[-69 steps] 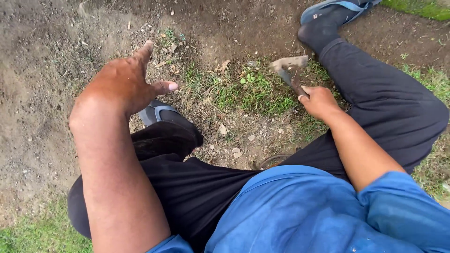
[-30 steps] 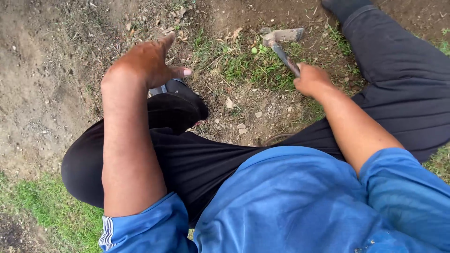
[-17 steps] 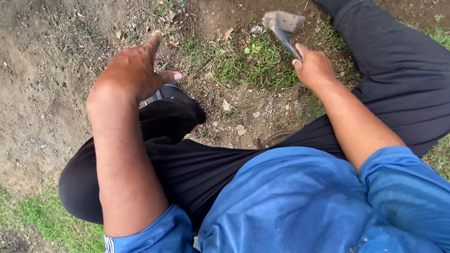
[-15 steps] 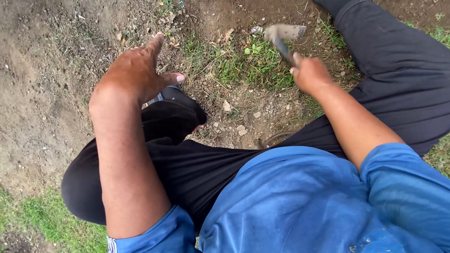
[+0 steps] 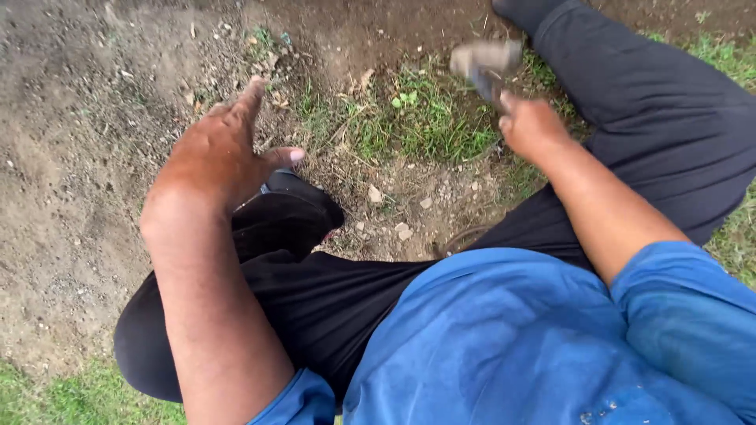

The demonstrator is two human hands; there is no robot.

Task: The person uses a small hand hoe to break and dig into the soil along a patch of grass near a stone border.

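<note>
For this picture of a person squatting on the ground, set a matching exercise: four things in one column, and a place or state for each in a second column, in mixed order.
Things
1. left hand
2. right hand
3. hand tool
4. grass patch

Places or states
A. blurred, raised over the grass
B. open, fingers spread, holding nothing
C. on the ground between the two hands
D. closed round a handle

Pairs: 1-B, 2-D, 3-A, 4-C

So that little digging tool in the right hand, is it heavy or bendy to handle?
The digging tool looks stiff, with a flat metal-like blade. Probably light, since the right hand alone lifts it over the grass. It's blurred, so details are uncertain.
</note>
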